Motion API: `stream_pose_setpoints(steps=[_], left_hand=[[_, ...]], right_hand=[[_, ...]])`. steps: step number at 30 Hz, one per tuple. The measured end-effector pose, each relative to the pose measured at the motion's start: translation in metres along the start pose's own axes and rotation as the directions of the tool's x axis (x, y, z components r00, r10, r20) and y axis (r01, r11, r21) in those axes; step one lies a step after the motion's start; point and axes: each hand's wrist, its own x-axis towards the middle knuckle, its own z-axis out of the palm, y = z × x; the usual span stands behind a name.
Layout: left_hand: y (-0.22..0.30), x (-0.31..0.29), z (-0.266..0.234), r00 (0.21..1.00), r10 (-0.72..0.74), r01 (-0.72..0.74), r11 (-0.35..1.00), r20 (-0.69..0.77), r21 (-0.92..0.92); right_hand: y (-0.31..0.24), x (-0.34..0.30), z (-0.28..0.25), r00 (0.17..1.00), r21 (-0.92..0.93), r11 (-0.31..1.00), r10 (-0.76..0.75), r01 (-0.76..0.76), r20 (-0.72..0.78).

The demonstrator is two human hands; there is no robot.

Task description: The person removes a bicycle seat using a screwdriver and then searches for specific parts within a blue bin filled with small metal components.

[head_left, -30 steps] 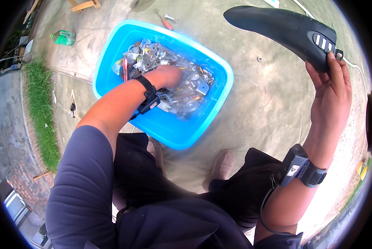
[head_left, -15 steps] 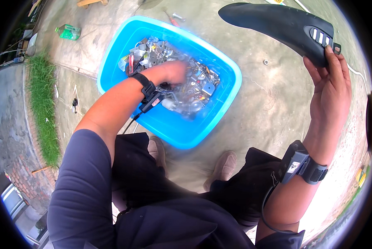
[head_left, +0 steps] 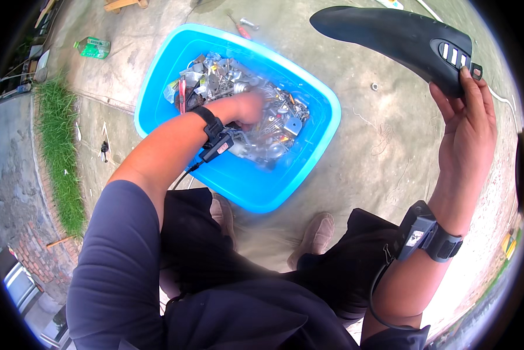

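A long black plastic mudguard (head_left: pixel 390 42), curved and with three pale slots near its wide end, is pinched at that end between the thumb and fingers of my right hand (head_left: pixel 467 125). It is held up to the right of a bright blue tub (head_left: pixel 238 184). Inside the tub, my left hand (head_left: pixel 247 109) reaches into a heap of small metal hardware (head_left: pixel 276 119), mixed with bits of clear plastic. Motion blurs its fingers, so whether they hold anything is unclear. A red-handled tool (head_left: pixel 182 96) lies in the heap beside my left wrist.
Beyond the tub, a red-handled screwdriver (head_left: pixel 240 27) and a bolt (head_left: pixel 250 24) lie on the concrete. A green bottle (head_left: pixel 92 48) is at the far left, above a grass strip (head_left: pixel 62 151). A nut (head_left: pixel 374 86) sits right of the tub. My shoes (head_left: pixel 312 239) are just before it.
My left hand has shifted slightly within the heap, still blurred. My right hand keeps hold of the mudguard in nearly the same place.
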Motion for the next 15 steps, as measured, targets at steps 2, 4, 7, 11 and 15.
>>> stream_pose_setpoints(steps=[2,4,7,11,15], left_hand=[[0.01,-0.007,0.011,0.981,0.171,-0.165,0.984,-0.092,0.064],[0.026,-0.021,0.017,0.971,0.23,-0.232,0.973,-0.064,-0.015],[0.029,-0.027,0.025,0.979,0.194,-0.172,0.954,0.068,-0.245],[0.037,-0.037,0.011,0.951,0.24,-0.215,0.966,0.197,-0.141],[0.021,-0.038,0.001,0.947,0.248,-0.248,0.968,0.202,-0.024]], right_hand=[[0.002,0.001,0.0,1.0,-0.004,1.0,0.0,0.0,-0.017],[0.002,0.001,0.003,1.0,-0.013,1.0,0.003,-0.003,-0.017],[0.002,0.001,0.011,1.0,-0.012,1.0,0.002,-0.002,-0.016],[0.003,0.002,0.01,1.0,-0.011,1.0,-0.009,0.009,0.006],[0.004,0.0,0.011,1.0,-0.005,1.0,-0.004,0.004,0.005]])
